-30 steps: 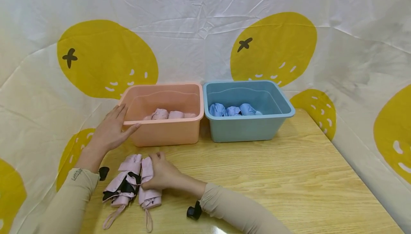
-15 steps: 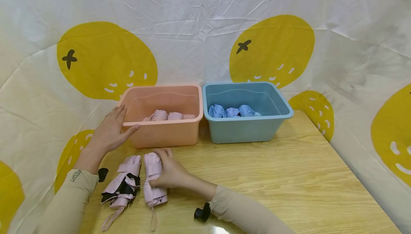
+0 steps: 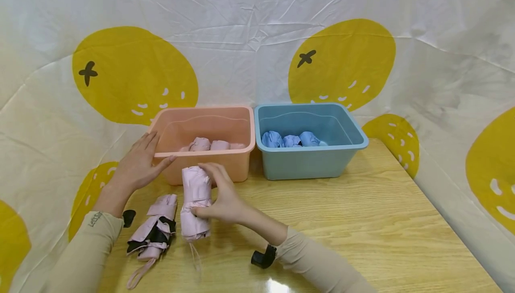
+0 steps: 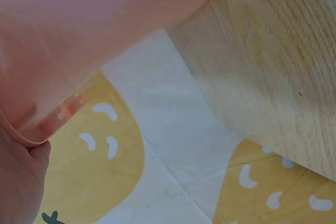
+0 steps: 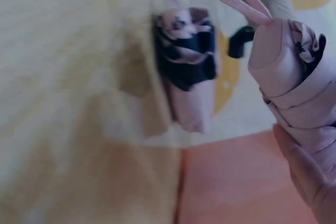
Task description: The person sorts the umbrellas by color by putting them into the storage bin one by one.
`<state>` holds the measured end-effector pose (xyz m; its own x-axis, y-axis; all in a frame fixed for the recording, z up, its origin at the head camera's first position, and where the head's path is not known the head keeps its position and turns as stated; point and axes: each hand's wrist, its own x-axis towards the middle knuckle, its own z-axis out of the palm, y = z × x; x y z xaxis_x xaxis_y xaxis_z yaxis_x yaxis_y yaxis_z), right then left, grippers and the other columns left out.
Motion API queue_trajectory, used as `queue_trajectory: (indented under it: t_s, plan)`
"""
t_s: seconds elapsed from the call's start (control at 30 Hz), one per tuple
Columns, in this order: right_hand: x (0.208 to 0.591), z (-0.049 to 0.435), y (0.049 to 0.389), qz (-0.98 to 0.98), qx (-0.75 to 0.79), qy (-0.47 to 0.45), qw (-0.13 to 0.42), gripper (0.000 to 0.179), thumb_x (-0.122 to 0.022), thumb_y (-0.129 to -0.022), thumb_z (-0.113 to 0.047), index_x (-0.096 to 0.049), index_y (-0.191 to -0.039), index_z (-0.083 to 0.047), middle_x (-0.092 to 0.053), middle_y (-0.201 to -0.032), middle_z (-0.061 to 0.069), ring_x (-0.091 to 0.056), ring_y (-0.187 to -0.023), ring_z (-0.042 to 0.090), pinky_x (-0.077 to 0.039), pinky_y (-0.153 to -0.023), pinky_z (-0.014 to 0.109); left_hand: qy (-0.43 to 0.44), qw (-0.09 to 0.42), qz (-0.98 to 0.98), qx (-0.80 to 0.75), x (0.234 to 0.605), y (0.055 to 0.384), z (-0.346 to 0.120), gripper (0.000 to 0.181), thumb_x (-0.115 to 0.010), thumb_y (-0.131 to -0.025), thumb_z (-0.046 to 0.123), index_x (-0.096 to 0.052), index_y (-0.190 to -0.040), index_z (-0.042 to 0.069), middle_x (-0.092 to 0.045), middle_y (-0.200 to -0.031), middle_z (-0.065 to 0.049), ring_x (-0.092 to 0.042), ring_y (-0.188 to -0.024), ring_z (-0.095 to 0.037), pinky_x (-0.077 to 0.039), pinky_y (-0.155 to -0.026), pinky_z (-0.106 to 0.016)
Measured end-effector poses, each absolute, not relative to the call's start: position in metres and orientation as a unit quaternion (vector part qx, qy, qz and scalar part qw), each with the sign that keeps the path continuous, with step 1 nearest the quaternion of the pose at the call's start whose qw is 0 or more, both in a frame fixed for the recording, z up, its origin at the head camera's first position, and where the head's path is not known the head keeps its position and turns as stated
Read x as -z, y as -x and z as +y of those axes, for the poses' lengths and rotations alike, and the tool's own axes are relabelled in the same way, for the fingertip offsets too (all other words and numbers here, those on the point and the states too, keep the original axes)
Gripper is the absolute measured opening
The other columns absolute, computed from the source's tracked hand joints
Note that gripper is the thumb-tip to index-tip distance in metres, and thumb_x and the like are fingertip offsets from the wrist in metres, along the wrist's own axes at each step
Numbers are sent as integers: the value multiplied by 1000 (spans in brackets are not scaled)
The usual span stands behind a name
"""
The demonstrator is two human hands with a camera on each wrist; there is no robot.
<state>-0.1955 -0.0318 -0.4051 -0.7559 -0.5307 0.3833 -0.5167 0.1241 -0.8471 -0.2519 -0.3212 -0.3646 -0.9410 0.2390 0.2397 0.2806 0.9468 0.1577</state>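
Observation:
In the head view my right hand [image 3: 227, 201] grips a rolled pink folding umbrella [image 3: 196, 199], raised off the table just in front of the pink bin [image 3: 209, 168]. Its wrist loop dangles below; the right wrist view shows the handle end [image 5: 268, 51] close up. My left hand [image 3: 134, 161] rests on the bin's front left corner, fingers along the rim and thumb over the front edge. A second pink umbrella [image 3: 154, 230], loosely folded with black lining showing, lies on the table below the left hand. Two rolled pink umbrellas [image 3: 200, 144] lie inside the pink bin.
Right beside the pink bin stands a blue bin [image 3: 303, 163] holding several rolled blue umbrellas [image 3: 291, 140]. Both bins are at the back of the wooden table [image 3: 342, 226], against a white cloth [image 3: 241, 60] printed with yellow fruit. Black wrist mounts [image 3: 264, 257] sit at both sleeves.
My right hand has taken the pink umbrella away from the one beside it, slightly rightward, then lifted it up toward the pink bin. The left hand has stayed at the bin's corner.

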Motion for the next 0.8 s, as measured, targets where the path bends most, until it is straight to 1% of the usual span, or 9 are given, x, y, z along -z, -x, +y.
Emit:
queue_trajectory:
  t_s: [0.17, 0.2, 0.3, 0.43, 0.5, 0.57, 0.7, 0.8]
  plan:
    - [380, -26, 206, 722, 592, 358, -4, 103, -90, -77, -6, -33, -160, -24, -31, -159, 5, -60, -112, 22, -64, -73, 28, 136, 109, -980, 96, 365, 252, -322, 99, -49, -103, 63, -16, -163, -8, -17, -168, -33, -17, -153, -55, -18, -122, -68]
    - [374, -25, 209, 718, 595, 361, -12, 103, -90, -77, -5, -33, -160, -23, -31, -159, 5, -61, -112, 23, -64, -72, 28, 137, 108, -980, 96, 365, 252, -322, 99, -49, -103, 63, -15, -163, -8, -17, -167, -33, -17, -153, -55, -18, -122, -69]
    - [359, -24, 223, 704, 607, 367, -37, 103, -89, -77, -3, -31, -161, -19, -30, -158, 7, -61, -112, 26, -65, -72, 30, 139, 107, -979, 101, 365, 252, -322, 99, -50, -103, 63, -15, -163, -8, -17, -167, -33, -16, -153, -55, -18, -122, -69]
    - [339, -25, 249, 685, 629, 362, -60, 103, -87, -79, -4, -29, -163, -19, -27, -158, 9, -61, -113, 29, -65, -78, 38, 137, 105, -979, 104, 367, 253, -323, 99, -51, -102, 63, -14, -164, -6, -17, -168, -33, -16, -153, -54, -18, -122, -68]
    - [331, -27, 264, 688, 631, 350, -73, 102, -88, -81, -7, -29, -163, -20, -27, -158, 9, -61, -113, 28, -65, -81, 41, 134, 101, -980, 104, 368, 253, -323, 99, -51, -102, 63, -13, -165, -4, -16, -168, -32, -16, -153, -54, -17, -123, -68]
    - [324, -30, 279, 694, 634, 331, -77, 101, -88, -82, -11, -28, -163, -20, -27, -156, 8, -60, -113, 27, -65, -79, 40, 130, 99, -981, 102, 368, 254, -323, 100, -51, -102, 64, -12, -165, -4, -16, -169, -31, -15, -154, -53, -17, -123, -68]
    - [315, -38, 309, 711, 637, 286, -85, 96, -90, -83, -18, -31, -159, -23, -29, -150, 5, -58, -105, 23, -64, -74, 30, 129, 100, -982, 96, 367, 254, -323, 100, -50, -102, 64, -13, -164, -5, -15, -169, -31, -15, -154, -53, -18, -123, -69]
    - [313, -48, 330, 714, 645, 259, -85, 92, -91, -81, -18, -33, -152, -20, -28, -147, 7, -55, -101, 25, -62, -73, 26, 130, 102, -982, 95, 366, 254, -324, 99, -50, -103, 64, -14, -164, -5, -16, -169, -31, -15, -154, -53, -18, -123, -68]
